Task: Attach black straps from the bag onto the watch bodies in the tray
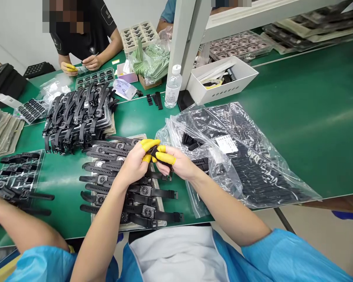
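Observation:
My left hand (137, 160) and my right hand (179, 160) meet over the tray, yellow finger cots on their fingertips. Between them they pinch a black watch strap (154, 151); the fingers cover most of it, and I cannot tell whether a watch case is joined to it. Beneath my hands, a tray (161, 200) carries rows of smartwatches (145, 190) with black straps, backs upward. Just right of my hands lies an opened clear plastic bag (191, 196), with loose black straps (201, 163) at its mouth.
A large bag of packed black straps (253, 156) covers the right side. Stacked watch trays (79, 113) stand behind on the left. A water bottle (173, 87) and white box (222, 80) stand by a post (182, 47). A co-worker (85, 43) sits opposite; another person's arm (26, 227) reaches in at left.

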`<state>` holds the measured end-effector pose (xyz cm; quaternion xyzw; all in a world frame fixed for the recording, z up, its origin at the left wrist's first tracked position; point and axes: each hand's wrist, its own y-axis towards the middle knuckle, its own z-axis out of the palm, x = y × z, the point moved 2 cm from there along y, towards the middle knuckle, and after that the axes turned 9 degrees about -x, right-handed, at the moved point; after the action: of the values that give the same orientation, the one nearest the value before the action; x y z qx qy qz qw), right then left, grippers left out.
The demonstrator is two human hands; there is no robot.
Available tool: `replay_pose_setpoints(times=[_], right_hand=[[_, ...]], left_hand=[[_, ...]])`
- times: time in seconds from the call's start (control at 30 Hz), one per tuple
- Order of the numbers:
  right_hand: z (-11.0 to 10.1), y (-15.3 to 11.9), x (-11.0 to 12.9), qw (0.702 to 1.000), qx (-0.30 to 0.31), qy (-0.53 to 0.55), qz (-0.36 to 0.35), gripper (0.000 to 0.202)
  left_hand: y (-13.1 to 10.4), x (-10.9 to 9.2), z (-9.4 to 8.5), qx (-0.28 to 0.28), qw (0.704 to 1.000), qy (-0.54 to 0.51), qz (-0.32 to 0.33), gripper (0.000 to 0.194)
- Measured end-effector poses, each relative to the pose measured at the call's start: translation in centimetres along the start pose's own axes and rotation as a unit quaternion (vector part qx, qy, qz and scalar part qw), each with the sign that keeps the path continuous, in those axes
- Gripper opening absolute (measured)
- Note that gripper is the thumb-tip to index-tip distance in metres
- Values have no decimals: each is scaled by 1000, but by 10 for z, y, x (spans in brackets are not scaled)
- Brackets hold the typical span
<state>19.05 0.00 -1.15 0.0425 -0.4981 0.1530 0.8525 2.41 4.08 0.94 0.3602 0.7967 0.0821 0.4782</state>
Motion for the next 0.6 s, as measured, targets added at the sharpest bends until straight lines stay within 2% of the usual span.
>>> replay_pose_setpoints(times=[0.4, 0.6], right_hand=[[0, 1, 0, 1000, 18, 4, 0, 39], [0, 3, -2, 1000, -13, 21, -11, 38]], left_hand=[[-1, -3, 2, -14, 1000, -8, -5, 50], [-1, -3, 0, -19, 1000, -9, -4, 45]])
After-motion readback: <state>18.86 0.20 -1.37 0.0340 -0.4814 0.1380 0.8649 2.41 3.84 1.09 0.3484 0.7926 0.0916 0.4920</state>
